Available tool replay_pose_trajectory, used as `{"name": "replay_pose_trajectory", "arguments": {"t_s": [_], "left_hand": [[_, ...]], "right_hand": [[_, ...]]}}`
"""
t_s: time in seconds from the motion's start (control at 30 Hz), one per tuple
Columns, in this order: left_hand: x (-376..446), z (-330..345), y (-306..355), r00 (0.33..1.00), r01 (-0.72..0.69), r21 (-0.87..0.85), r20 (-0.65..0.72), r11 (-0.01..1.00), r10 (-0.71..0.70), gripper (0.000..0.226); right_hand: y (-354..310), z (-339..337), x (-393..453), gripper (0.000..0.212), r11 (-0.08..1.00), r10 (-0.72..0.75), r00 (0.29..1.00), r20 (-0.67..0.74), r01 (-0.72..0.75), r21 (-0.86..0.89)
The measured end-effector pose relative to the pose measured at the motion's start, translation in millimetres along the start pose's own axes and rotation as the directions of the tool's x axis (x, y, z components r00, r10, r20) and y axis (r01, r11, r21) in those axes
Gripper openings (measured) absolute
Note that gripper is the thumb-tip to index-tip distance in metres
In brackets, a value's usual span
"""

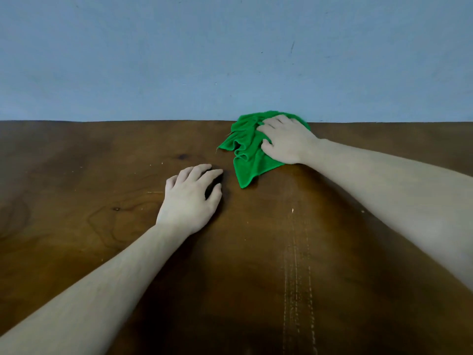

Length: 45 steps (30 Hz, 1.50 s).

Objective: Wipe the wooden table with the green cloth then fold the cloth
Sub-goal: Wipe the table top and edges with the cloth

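Note:
The green cloth (247,149) lies crumpled on the dark wooden table (102,175), close to the table's far edge and right of centre. My right hand (286,142) presses down on the cloth's right part, fingers spread over it and curled into its folds. My left hand (190,198) rests palm down on the bare wood just left of and nearer than the cloth, fingers slightly apart, holding nothing. A corner of the cloth points toward me between the two hands.
A plain blue wall (230,60) rises directly behind the table's far edge. Pale scratch lines (294,278) run along the wood toward me on the right of centre.

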<state>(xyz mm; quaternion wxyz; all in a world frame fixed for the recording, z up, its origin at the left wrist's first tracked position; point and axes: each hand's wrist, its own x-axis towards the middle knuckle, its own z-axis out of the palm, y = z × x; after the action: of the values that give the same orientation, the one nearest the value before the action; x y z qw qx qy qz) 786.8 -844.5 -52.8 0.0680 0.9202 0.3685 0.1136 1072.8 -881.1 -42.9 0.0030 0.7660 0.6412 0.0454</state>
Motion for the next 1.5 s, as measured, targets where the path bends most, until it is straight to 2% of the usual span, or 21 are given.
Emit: {"name": "replay_pose_trajectory", "arguments": {"t_s": [0.07,0.2,0.3,0.43,0.6,0.77,1.0,1.23,1.3,1.4,1.43,1.5], "left_hand": [[0.4,-0.8,1.4,1.0,-0.004,-0.002,0.0,1.0,0.004,0.045],[-1.9,-3.1,2.9,1.0,0.002,-0.027,0.001,1.0,-0.002,0.042],[-4.9,-7.8,5.5,0.999,-0.012,-0.073,-0.051,0.997,0.009,0.036],[-22.5,-14.7,11.4,0.996,-0.029,-0.092,-0.087,0.995,0.021,0.03],[-83.6,-20.3,23.0,0.998,-0.067,-0.083,0.005,0.994,0.068,0.034],[-164.1,-27.9,27.3,0.991,-0.127,-0.061,0.024,0.99,0.129,0.041],[-256.6,-36.9,31.2,0.979,-0.191,-0.071,0.061,0.979,0.196,0.043],[-309.3,-47.0,29.3,0.976,-0.216,-0.14,-0.009,0.966,0.217,0.035],[-316.0,-50.6,27.0,0.977,-0.212,-0.137,-0.01,0.968,0.212,0.034],[-322.3,-54.0,24.9,0.978,-0.206,-0.146,0.002,0.967,0.209,0.033],[-323.1,-54.7,24.8,0.978,-0.206,-0.144,0.008,0.968,0.209,0.033],[-322.3,-55.6,25.1,0.978,-0.206,-0.137,0.01,0.969,0.209,0.032]], "right_hand": [[10.8,4.1,-12.2,0.058,0.992,-0.027,0.998,0.054,0.021,0.123],[18.0,-2.3,-29.9,0.084,0.995,0.033,0.984,0.175,-0.049,0.087],[8.2,-9.2,-45.0,0.084,0.991,0.092,0.962,0.257,-0.114,0.073],[-23.1,-12.1,-84.7,0.077,0.996,0.047,0.97,0.241,-0.062,0.058],[-73.6,-15.8,-163.9,0.075,0.997,-0.025,0.981,0.194,0.011,0.071],[-135.5,-28.4,-255.6,0.071,0.994,-0.068,0.982,0.174,0.052,0.098],[-206.5,-42.3,-366.2,0.071,0.993,-0.073,0.975,0.212,0.052,0.106],[-236.4,-63.7,-439.4,0.069,0.985,-0.117,0.938,0.326,0.068,0.159],[-240.0,-71.1,-440.8,0.063,0.976,-0.059,0.959,0.276,-0.003,0.218],[-251.6,-66.2,-423.2,0.059,0.955,0.169,0.983,0.064,-0.18,0.236],[-256.2,-60.7,-416.4,0.064,0.943,0.252,0.967,0.04,-0.255,0.216],[-265.9,-47.9,-408.9,0.076,0.926,0.328,0.94,0.089,-0.339,0.165]]}}
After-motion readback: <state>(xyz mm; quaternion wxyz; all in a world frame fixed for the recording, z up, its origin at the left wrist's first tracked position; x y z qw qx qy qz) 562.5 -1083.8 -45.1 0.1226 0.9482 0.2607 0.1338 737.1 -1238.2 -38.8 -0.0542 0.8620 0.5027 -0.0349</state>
